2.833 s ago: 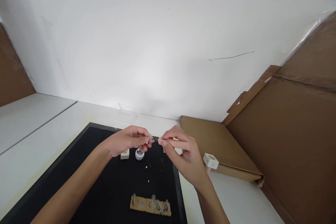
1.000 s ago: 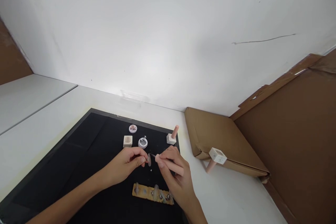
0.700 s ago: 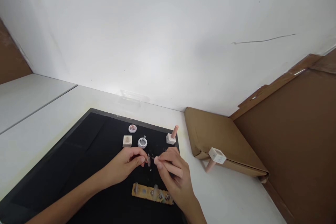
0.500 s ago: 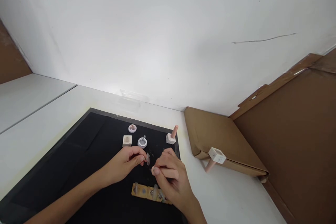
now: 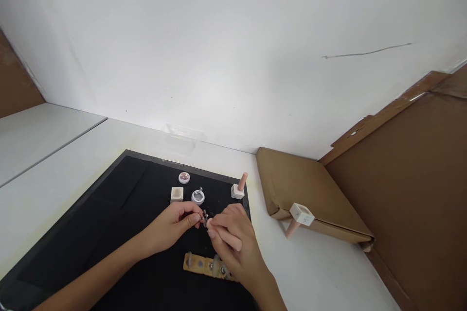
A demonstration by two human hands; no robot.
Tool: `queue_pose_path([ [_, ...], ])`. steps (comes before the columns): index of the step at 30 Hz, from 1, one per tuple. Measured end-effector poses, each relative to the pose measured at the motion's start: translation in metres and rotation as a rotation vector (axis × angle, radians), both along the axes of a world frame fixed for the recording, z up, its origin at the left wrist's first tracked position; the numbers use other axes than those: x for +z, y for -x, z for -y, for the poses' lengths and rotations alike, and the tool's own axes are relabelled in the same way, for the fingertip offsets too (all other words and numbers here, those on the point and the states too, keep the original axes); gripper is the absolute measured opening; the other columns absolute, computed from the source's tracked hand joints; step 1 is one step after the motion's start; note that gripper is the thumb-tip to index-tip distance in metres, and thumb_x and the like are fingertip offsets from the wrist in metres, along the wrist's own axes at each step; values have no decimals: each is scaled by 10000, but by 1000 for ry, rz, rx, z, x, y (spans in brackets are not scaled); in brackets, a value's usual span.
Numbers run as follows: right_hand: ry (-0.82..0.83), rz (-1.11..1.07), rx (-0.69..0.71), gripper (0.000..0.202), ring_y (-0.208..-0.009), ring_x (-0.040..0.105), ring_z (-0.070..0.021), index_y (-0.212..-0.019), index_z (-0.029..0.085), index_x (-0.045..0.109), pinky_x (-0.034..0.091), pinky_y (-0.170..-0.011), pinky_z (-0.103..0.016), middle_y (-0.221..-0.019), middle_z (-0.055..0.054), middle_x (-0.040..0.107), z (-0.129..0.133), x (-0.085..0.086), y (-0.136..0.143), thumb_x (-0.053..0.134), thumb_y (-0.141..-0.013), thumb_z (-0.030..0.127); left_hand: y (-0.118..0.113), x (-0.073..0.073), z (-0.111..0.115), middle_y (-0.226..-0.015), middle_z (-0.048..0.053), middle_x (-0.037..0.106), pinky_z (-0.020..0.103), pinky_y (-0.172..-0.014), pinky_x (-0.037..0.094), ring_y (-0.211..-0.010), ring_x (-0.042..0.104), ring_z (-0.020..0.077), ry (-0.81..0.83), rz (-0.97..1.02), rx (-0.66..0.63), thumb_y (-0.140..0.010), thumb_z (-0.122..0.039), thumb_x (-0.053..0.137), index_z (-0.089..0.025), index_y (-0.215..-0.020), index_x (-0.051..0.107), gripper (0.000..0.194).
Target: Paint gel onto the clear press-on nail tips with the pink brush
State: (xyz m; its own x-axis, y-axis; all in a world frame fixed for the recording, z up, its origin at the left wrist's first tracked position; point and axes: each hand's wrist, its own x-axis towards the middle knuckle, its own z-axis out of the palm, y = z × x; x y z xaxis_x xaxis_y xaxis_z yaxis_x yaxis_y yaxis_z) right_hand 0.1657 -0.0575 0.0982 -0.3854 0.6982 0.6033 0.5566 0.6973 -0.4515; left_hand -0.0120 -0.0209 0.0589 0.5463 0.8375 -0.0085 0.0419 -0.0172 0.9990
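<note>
My left hand (image 5: 171, 228) pinches a small greyish piece (image 5: 205, 217) between thumb and fingertips over the black mat (image 5: 146, 194). My right hand (image 5: 235, 238) is closed around a pink peg-like tool (image 5: 229, 239), whose tip meets the small piece. Just beyond my left hand stand a pale square block (image 5: 177, 194) and a small round white jar (image 5: 197, 197) with something metallic on top. Below the hands lies a yellowish strip (image 5: 200, 264) bearing several small grey pieces, its right end partly hidden by my right hand.
A round patterned lid (image 5: 184, 177) lies at the mat's back. A white block with a pink peg (image 5: 237, 191) stands at its right corner. Further right, another pegged block (image 5: 301, 215) leans against a cardboard box (image 5: 310, 184). A white wall (image 5: 219, 58) rises behind.
My right hand has moved slightly left, bringing the pink tool's tip against the small piece, and the tool has tilted. My left hand has barely moved.
</note>
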Motion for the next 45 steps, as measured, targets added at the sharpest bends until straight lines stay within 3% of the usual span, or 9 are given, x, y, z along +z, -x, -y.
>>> queue_pose_path([
  [8,22,12,-26,135,-684,476,-182,-812,220,555,400,-629,-339,-644,1,587,0,2,-1,516,-819,91,-1,-2,0,-720,16,580,276,-702,402,-712,522,158,13,20,-8,-870,-364,526,-133,-789,620,262],
  [12,47,21,3,167,-657,470,-184,-695,219,536,397,-604,-338,-553,11,543,1,4,0,503,-778,77,-3,0,1,-706,9,569,280,-701,401,-702,520,159,40,23,-23,-854,-391,540,-135,-821,623,271],
  [17,24,4,-62,156,-686,485,-186,-762,219,568,407,-633,-348,-628,-1,604,0,2,2,506,-818,87,-3,-2,0,-708,14,575,283,-705,397,-710,516,162,37,14,-10,-845,-418,549,-138,-763,612,298],
  [21,35,-8,-49,181,-650,474,-183,-665,219,546,403,-613,-341,-539,14,543,-1,1,4,510,-766,73,-4,-5,-1,-706,11,583,286,-705,402,-707,528,162,57,37,-16,-837,-444,564,-140,-803,622,312],
  [26,63,-57,-111,162,-676,497,-180,-730,224,573,408,-636,-344,-628,6,597,0,0,4,519,-812,94,-3,-5,-2,-707,10,578,275,-688,383,-701,511,153,71,24,-27,-833,-469,569,-139,-772,613,338],
  [30,76,-46,-95,203,-666,497,-177,-624,216,542,406,-642,-339,-570,13,539,0,-2,4,520,-767,73,-3,-4,-2,-703,2,553,269,-666,363,-687,491,147,83,36,-23,-824,-490,569,-138,-796,604,355],
  [35,86,-104,-135,125,-698,506,-184,-770,220,602,421,-654,-347,-655,-3,603,-1,-4,2,538,-832,133,-3,-1,-1,-686,-5,533,263,-638,339,-658,458,137,99,41,-32,-810,-522,571,-147,-748,590,380],
  [40,143,-113,-103,200,-672,507,-180,-626,212,551,414,-621,-330,-597,3,553,-1,0,2,525,-787,97,-3,-2,-1,-678,-6,528,260,-619,320,-652,447,137,99,53,-35,-801,-538,579,-147,-767,594,394],
  [45,136,-207,-146,121,-686,525,-176,-765,220,590,427,-653,-335,-661,-1,594,-1,-1,3,538,-848,150,-3,-5,-3,-670,-10,518,250,-581,296,-618,407,123,91,47,-32,-801,-552,569,-149,-736,585,409],
])
